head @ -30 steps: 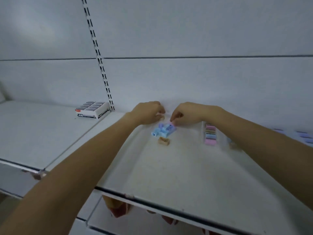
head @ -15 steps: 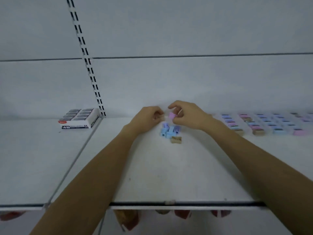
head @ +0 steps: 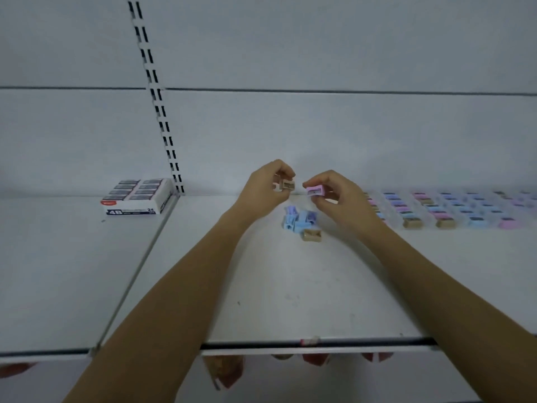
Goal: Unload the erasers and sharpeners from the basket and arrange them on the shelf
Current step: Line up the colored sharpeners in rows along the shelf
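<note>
White shelving fills the view, a pale shelf (head: 290, 286) running out flat in front of me with a slotted upright (head: 158, 112) climbing the back panel to the left. Raised a little above the far part of the shelf, my left hand (head: 266, 187) is closed on a tan sharpener (head: 287, 185), pinched between thumb and fingertips, and my right hand (head: 338, 194) pinches a pink sharpener (head: 316, 190) the same way — the two pieces sit close together, just apart, with their slots turned toward me. Directly below them, on the shelf, lies a loose heap of blue sharpeners (head: 297, 219), jumbled and touching one another, with one more tan sharpener (head: 311, 235) resting at the near edge of the heap. Farther right, along the back of the shelf, rows of sharpeners (head: 453, 210) in pink, blue and tan stand lined up in columns — the far ones too blurred to count. Well off to the left, on the neighbouring shelf panel near the upright, sits a box of erasers (head: 136, 199) marked 4B. Under the near lip of the shelf, reddish and brown packets (head: 223, 373) hang partly in view.
</note>
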The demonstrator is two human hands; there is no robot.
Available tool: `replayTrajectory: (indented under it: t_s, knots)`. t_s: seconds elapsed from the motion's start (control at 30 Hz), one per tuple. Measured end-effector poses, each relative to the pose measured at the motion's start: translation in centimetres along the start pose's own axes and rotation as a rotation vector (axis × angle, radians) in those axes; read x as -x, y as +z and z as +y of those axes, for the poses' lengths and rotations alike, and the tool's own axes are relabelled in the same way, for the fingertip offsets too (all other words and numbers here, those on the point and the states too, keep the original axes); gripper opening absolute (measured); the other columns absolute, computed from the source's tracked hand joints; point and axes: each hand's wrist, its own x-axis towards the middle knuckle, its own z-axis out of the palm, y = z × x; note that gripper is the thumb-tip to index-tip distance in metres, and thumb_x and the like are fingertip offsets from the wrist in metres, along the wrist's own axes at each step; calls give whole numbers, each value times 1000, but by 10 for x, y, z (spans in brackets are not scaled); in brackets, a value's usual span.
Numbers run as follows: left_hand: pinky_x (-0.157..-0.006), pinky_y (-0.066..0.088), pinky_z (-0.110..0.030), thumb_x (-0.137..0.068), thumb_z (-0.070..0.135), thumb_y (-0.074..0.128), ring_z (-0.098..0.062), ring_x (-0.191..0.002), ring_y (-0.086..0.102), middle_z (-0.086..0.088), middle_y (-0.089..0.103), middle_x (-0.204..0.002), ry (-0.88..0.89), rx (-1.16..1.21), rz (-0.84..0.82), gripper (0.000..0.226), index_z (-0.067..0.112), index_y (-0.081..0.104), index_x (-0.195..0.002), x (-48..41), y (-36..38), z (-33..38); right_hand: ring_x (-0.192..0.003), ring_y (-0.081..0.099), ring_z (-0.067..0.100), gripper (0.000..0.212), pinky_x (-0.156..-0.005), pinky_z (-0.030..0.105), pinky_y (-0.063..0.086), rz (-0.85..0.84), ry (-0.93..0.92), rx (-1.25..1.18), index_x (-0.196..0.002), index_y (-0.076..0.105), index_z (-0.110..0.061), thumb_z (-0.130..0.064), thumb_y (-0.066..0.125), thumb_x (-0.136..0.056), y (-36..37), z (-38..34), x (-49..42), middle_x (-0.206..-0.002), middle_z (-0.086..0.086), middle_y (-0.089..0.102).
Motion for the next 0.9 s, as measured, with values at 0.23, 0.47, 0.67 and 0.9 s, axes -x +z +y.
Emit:
replayTrajectory:
  t_s: [0.23,0.47,0.67,0.9]
  knots:
    - [-78,37,0,-83,-4,59,-14,-95,54,-11,55,-106,53,-110,4,41,6,55,-122,-3,2,-2,-97,58,11,39,-88,21,47,-20,55,84,-122,49,-18,0,54,-88,2,1,4,-105,-7,57]
    - [-79,38,0,-88,4,57,-11,-93,52,-3,46,-103,77,-109,37,33,9,60,-120,-8,2,-3,-86,56,10,22,-82,23,47,66,49,206,-109,57,-14,-11,59,-88,0,-1,3,-101,-7,57]
    - [-75,41,-10,-86,14,63,-8,-82,50,0,46,-98,127,-182,53,24,11,62,-110,-9,7,-2,-81,56,14,7,-75,25,47,167,-53,228,-92,62,-12,-11,63,-85,-5,1,6,-97,3,66]
    - [-73,44,-20,-88,15,59,-8,-75,52,5,57,-109,139,-201,80,22,15,58,-110,1,11,26,-76,55,6,8,-68,8,40,236,-8,194,-86,54,-9,-3,59,-84,-25,-1,21,-99,-6,61]
